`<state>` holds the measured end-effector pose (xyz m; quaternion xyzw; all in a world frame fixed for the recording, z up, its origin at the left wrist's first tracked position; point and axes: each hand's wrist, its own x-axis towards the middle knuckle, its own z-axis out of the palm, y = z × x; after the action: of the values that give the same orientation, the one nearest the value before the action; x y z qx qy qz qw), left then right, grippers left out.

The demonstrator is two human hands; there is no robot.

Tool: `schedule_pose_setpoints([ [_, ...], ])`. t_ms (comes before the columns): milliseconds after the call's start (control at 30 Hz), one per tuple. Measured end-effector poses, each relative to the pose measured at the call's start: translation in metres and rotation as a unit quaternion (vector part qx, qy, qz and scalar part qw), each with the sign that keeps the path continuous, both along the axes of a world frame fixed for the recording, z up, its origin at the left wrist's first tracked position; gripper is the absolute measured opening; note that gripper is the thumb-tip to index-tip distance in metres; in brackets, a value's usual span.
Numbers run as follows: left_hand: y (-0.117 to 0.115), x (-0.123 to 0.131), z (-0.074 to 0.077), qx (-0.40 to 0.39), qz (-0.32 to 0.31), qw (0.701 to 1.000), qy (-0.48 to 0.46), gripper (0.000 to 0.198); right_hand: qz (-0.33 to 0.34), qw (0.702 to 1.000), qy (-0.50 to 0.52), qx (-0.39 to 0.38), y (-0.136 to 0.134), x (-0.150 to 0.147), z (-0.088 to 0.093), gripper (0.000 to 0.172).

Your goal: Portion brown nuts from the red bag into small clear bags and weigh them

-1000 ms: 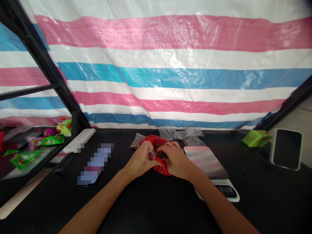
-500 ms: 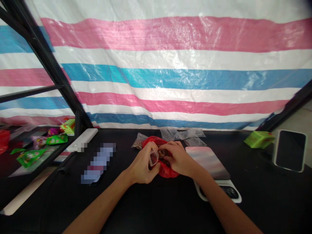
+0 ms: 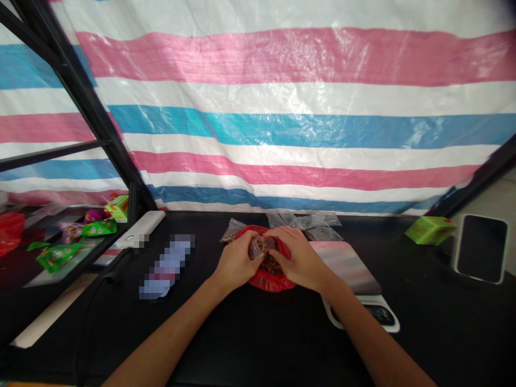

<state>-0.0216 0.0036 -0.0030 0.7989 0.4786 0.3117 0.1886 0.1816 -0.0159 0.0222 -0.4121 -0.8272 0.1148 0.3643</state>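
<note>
A small clear plastic bag [image 3: 258, 247] is held in my left hand [image 3: 236, 263], its round mouth spread between thumb and fingers. My right hand [image 3: 300, 258] curls in from the other side, its fingertips at the bag's mouth; what they pinch is hidden. Both hands are just above an opened red plastic bag [image 3: 274, 282] lying on the black table. Inside the red bag lie many small brown pieces [image 3: 271, 264], too small to name. Behind my left hand lies another clear bag [image 3: 231, 228] with brown contents.
Several flat clear bags [image 3: 322, 227] lie behind my right hand. A scale [image 3: 342, 263] sits under my right forearm. A green box [image 3: 429, 231] and a white-edged device [image 3: 481, 248] stand right. A phone [image 3: 167, 269] and a white bar [image 3: 147, 226] lie left.
My right hand has lifted from the brown pieces to the small bag's mouth, uncovering more of them. My left hand has tilted the bag toward it. The view has shifted slightly.
</note>
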Motion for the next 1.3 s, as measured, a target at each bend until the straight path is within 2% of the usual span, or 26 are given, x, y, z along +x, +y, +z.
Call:
schedule_pose_setpoints([
  [133,-0.002,0.002,-0.001,0.012,-0.018,1.0,0.01,0.031,0.016,1.0,-0.008,0.013,-0.007,-0.007,0.002,0.038],
  [267,-0.001,0.003,-0.004,0.023,-0.016,1.0,0.002,0.028,0.049,0.998,0.027,-0.01,-0.012,-0.013,0.003,0.047],
  [433,-0.002,0.002,-0.003,0.009,-0.037,0.999,-0.018,0.028,0.023,0.999,0.011,-0.044,-0.008,-0.012,0.0,0.022],
  [600,-0.001,0.002,-0.003,-0.012,0.001,1.0,-0.025,0.024,0.067,0.996,0.051,-0.005,-0.006,-0.013,-0.002,0.029],
  [700,-0.001,0.003,-0.003,-0.025,-0.012,0.999,-0.029,0.025,0.075,0.995,0.06,-0.009,-0.007,-0.013,-0.001,0.026],
  [800,-0.002,0.006,-0.002,-0.023,-0.012,0.999,-0.041,0.027,0.034,0.998,0.051,-0.015,-0.007,-0.008,0.0,0.02],
  [967,0.002,0.004,0.001,0.002,0.03,0.995,-0.092,0.029,-0.074,0.994,0.073,0.026,0.004,0.01,-0.001,0.02],
  [1067,0.007,-0.001,0.003,0.027,0.089,0.99,-0.104,0.027,-0.137,0.99,-0.014,0.002,0.011,0.02,-0.004,0.013],
  [1167,0.009,-0.004,0.007,0.067,0.154,0.983,-0.07,0.024,-0.174,0.975,-0.13,-0.051,0.012,0.023,-0.007,0.012],
  [1300,0.007,-0.005,0.009,0.07,0.173,0.982,0.015,0.024,-0.181,0.967,-0.165,-0.073,0.01,0.02,-0.008,0.012],
])
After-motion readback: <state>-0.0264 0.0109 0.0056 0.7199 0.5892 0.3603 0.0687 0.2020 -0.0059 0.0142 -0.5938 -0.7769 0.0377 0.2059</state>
